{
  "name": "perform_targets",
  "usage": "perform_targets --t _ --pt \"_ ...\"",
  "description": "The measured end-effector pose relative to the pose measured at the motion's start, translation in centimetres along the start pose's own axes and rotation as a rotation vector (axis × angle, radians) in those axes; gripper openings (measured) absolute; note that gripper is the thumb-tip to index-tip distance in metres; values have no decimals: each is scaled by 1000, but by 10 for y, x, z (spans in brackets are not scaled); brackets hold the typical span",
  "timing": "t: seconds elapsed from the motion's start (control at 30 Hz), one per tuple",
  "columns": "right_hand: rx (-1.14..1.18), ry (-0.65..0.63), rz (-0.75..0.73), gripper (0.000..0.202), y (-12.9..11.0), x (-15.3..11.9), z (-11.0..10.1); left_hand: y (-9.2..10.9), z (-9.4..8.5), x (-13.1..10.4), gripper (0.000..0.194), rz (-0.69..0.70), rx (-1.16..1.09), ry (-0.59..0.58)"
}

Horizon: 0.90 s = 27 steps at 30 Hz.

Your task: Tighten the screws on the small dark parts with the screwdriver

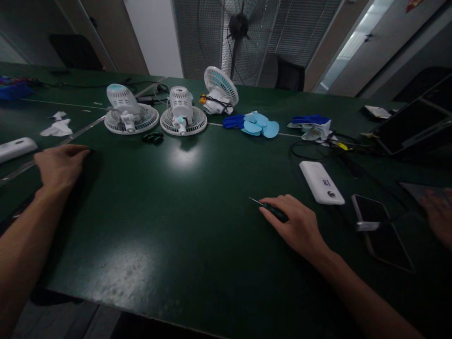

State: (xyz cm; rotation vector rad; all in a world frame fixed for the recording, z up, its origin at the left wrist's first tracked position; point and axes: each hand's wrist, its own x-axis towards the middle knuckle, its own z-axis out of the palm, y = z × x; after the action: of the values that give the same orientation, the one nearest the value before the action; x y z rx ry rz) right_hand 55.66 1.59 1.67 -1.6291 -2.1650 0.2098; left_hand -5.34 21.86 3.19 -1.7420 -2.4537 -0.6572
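The right hand [298,223] gripped a dark-handled metal screwdriver [277,213] pointing roughly toward the left hand [60,165], whose hold I couldn't discern.

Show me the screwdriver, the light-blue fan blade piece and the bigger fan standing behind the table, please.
Screwdriver [277,213]: head view, on its dark handle.
Light-blue fan blade piece [260,125]: head view, near its middle.
Bigger fan [238,26]: head view, on its dark hub.

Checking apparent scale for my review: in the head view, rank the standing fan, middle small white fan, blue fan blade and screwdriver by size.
1. Standing fan, cropped at top
2. Middle small white fan
3. Blue fan blade
4. Screwdriver, partly hidden by the right hand
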Motion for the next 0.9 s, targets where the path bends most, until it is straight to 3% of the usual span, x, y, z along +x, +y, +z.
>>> perform_targets --t 0.43,0.63,0.9 --pt "18 -12 14 27 -2 0 -2 -4 2 4 41 12 38 -59" --pt "11 -24 19 27 -3 0 -2 -13 9 12 42 159 123 -49" --pt "-8 -8 8 25 -2 0 0 -17 18 10 43 187 70 185"
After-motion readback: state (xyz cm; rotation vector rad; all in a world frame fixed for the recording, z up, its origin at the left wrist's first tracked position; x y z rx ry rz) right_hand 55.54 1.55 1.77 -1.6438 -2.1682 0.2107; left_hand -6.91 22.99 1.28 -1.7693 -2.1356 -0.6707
